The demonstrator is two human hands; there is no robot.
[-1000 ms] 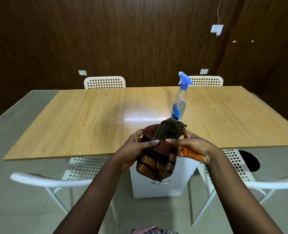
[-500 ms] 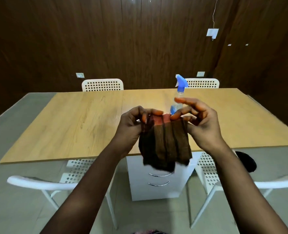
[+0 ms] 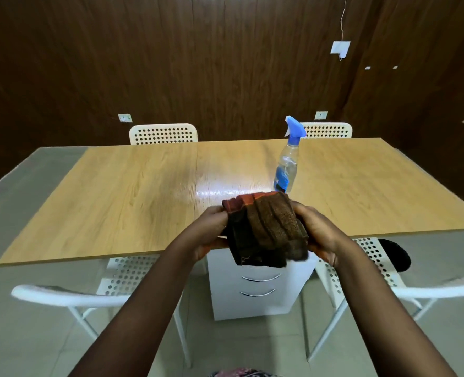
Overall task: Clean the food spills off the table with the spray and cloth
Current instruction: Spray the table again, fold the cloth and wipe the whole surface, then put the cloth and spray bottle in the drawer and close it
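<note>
Two bare hands hold a bunched brown and red striped cloth [image 3: 263,229] in the air above the near edge of a light wooden desk [image 3: 143,191]. The left hand [image 3: 209,235] grasps its left side, and the right hand [image 3: 320,235] grasps its right side. A clear plastic spray bottle with a blue trigger [image 3: 288,161] stands upright on the desk just behind the cloth.

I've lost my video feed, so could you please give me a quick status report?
Left hand and right hand both grip the brown cloth at table edge. Spray bottle upright, untouched. No spills visible; nothing in the way.
</note>
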